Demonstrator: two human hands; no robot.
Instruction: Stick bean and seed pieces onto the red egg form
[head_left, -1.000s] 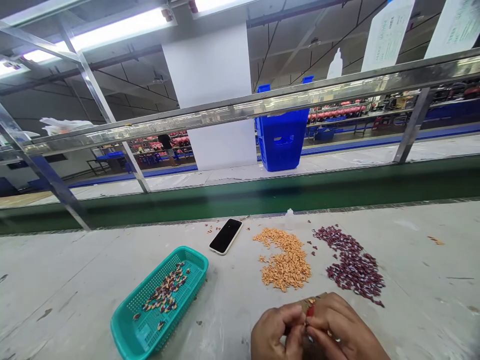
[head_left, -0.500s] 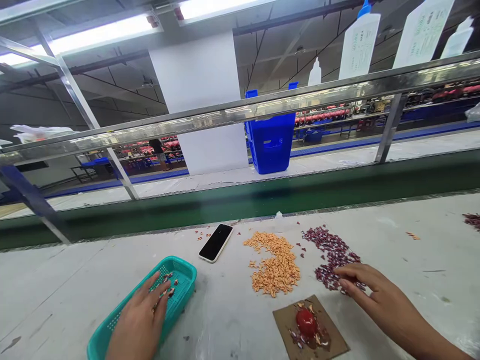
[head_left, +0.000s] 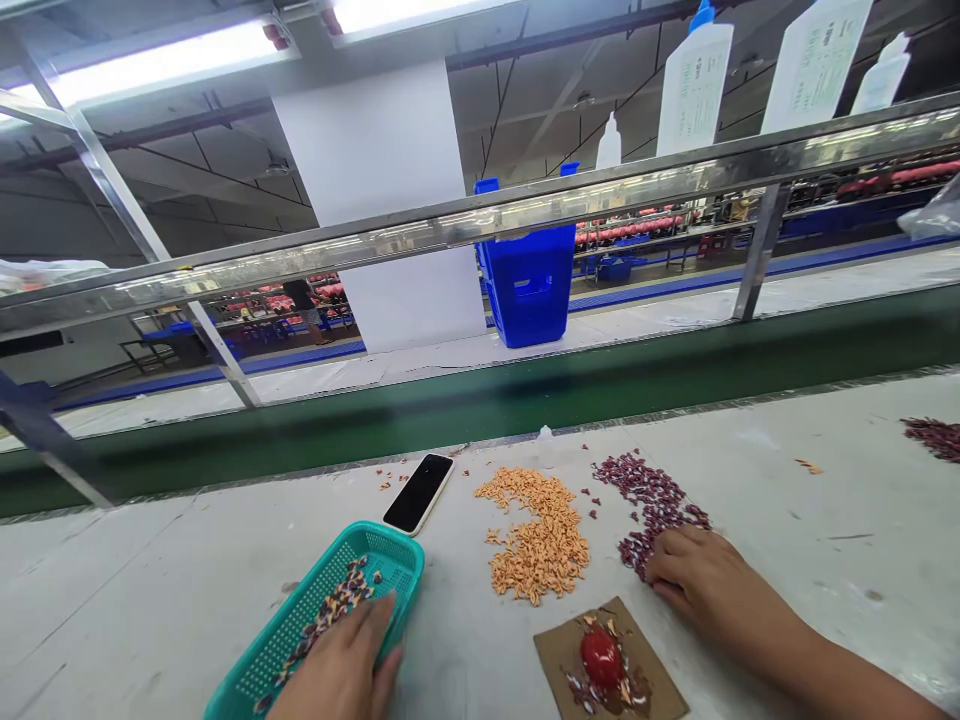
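My left hand [head_left: 343, 655] grips the right rim of a teal perforated plastic basket [head_left: 409, 555], fingers inside and thumb outside. Small dark and pale pieces [head_left: 334, 605] lie along the basket's floor. My right hand [head_left: 709, 590] is closed, its fingertips down at the near edge of a pile of small purple pieces [head_left: 652, 490]; what is between them is hidden. Left of that pile spreads a heap of small orange pieces [head_left: 544, 540]. Nearer to me, a brown square board [head_left: 551, 650] bears a shiny red dome [head_left: 601, 655] with wet-looking bits around it.
A phone [head_left: 418, 493] lies beyond the basket. Behind the table runs a green strip [head_left: 420, 425], with a metal rail [head_left: 420, 235] above it. A blue bin [head_left: 529, 290] stands past the strip; white bottles [head_left: 694, 90] stand along the rail. More dark pieces [head_left: 934, 438] lie far right.
The basket has shifted right and closer to the phone, and my left hand has moved from over it to its right rim. My right fingers have closed at the purple pile. The view has shifted slightly.
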